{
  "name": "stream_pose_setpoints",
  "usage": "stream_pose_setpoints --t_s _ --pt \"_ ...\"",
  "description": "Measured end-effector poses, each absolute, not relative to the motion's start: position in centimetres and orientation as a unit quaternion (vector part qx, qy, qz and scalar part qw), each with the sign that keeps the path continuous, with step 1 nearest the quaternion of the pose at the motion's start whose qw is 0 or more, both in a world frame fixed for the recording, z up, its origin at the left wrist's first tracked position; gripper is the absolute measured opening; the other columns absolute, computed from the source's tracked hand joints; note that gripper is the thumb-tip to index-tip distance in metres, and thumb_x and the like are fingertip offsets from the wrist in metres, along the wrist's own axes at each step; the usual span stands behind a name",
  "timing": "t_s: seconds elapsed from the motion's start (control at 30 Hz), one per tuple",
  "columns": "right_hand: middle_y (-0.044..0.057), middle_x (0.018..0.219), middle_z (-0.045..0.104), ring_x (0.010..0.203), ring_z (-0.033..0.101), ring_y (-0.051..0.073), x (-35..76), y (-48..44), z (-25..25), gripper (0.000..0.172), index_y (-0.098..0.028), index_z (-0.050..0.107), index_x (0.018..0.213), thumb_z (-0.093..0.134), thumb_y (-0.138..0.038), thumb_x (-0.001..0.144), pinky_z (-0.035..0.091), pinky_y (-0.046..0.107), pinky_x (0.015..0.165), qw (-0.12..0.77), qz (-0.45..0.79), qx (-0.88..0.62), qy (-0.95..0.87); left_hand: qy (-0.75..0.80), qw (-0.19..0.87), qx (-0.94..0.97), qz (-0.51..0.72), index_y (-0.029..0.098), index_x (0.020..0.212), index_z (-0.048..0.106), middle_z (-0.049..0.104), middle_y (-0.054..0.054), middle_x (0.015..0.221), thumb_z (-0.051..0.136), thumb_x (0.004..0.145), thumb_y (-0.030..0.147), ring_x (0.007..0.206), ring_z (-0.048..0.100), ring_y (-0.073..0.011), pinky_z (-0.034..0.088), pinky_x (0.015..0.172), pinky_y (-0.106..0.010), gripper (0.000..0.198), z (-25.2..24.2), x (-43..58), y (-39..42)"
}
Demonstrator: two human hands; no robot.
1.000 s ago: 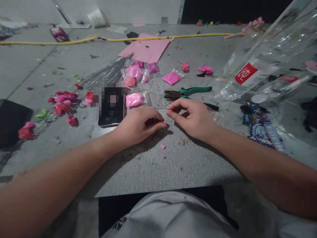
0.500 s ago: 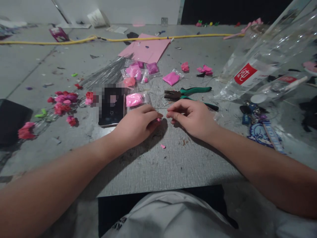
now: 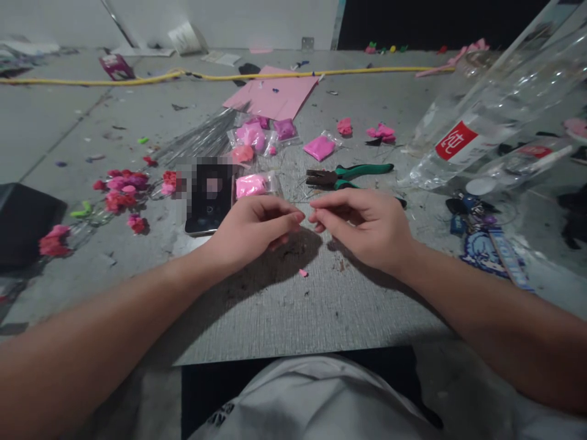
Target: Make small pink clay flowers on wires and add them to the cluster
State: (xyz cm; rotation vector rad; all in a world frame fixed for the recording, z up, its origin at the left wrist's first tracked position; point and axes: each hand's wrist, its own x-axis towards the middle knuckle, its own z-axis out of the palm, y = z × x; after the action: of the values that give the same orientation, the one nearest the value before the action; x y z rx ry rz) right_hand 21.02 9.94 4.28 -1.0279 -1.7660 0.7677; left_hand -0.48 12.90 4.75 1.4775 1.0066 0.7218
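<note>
My left hand and my right hand face each other above the near part of the grey table, fingertips a small gap apart. Each has its thumb and fingers closed in a pinch. What lies between them is too small or hidden to make out. A small pink scrap rests on the table below the gap. Behind my right hand are green-handled pliers, partly covered by it. A phone and a clear bag of pink clay lie just beyond my left hand.
Pink and red flower-like clusters and a bundle of thin wires lie at left. More bagged pink clay and a pink sheet sit farther back. Clear plastic bottles lean at right. A yellow cable crosses the back.
The pink bit seen at my left fingertips is now out of sight. My left thumb has straightened toward the right hand, and the hands have drawn slightly closer. The view has shifted slightly.
</note>
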Motion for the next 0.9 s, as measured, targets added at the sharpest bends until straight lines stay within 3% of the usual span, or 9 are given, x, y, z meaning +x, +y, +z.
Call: stream_pose_setpoints --t_s 0.13,0.27,0.43,0.53,0.7,0.9 --pt "0.001 0.081 0.073 0.070 0.065 0.014 20.99 9.46 4.97 0.005 -0.022 0.075 0.093 0.072 -0.024 0.096 0.056 0.027 0.061 0.454 0.228 -0.334 -0.794 0.380 0.658 0.586 0.281 0.015 0.075 0.072 0.058 0.003 0.057 0.075 0.088 0.025 0.046 0.049 -0.0053 0.035 0.040 -0.014 0.017 5.05 -0.45 12.24" --pt "0.002 0.084 0.070 0.073 0.063 0.013 20.73 9.48 4.73 0.003 -0.020 0.075 0.095 0.072 -0.021 0.096 0.053 0.025 0.061 0.467 0.238 -0.295 -0.799 0.364 0.688 0.572 0.259 0.014 0.073 0.072 0.054 0.005 0.051 0.072 0.087 0.017 0.042 0.046 -0.0041 0.036 0.038 -0.013 0.014 5.26 -0.42 11.86" --pt "0.004 0.094 0.071 0.078 0.066 0.014 20.82 9.42 4.59 0.015 -0.020 0.079 0.105 0.070 -0.015 0.095 0.054 0.026 0.062 0.462 0.232 -0.299 -0.802 0.356 0.720 0.525 0.281 0.013 0.071 0.071 0.055 0.004 0.051 0.073 0.086 0.017 0.042 0.047 -0.0038 0.036 0.037 -0.012 0.015 5.08 -0.35 12.08" --pt "0.005 0.094 0.072 0.083 0.067 0.015 20.92 9.37 4.72 0.020 -0.021 0.080 0.105 0.065 -0.012 0.095 0.055 0.028 0.066 0.463 0.223 -0.300 -0.804 0.365 0.727 0.507 0.286 0.014 0.068 0.071 0.056 0.004 0.052 0.073 0.085 0.017 0.042 0.048 -0.0037 0.036 0.037 -0.011 0.017 5.04 -0.29 12.12" --pt "0.004 0.091 0.073 0.077 0.066 0.013 20.92 9.47 4.81 0.014 -0.021 0.081 0.100 0.070 -0.015 0.094 0.053 0.027 0.064 0.464 0.230 -0.301 -0.801 0.365 0.717 0.526 0.275 0.014 0.072 0.072 0.057 0.005 0.052 0.072 0.083 0.013 0.041 0.048 -0.0041 0.039 0.037 -0.012 0.012 5.15 -0.28 11.94" --pt "0.002 0.084 0.074 0.074 0.066 0.014 20.86 9.41 5.32 0.008 -0.020 0.081 0.090 0.077 -0.014 0.088 0.051 0.026 0.060 0.425 0.335 -0.335 -0.771 0.372 0.672 0.592 0.245 0.014 0.072 0.071 0.058 0.005 0.054 0.073 0.078 0.011 0.044 0.052 -0.0057 0.045 0.040 -0.014 0.007 5.53 -0.56 11.75"
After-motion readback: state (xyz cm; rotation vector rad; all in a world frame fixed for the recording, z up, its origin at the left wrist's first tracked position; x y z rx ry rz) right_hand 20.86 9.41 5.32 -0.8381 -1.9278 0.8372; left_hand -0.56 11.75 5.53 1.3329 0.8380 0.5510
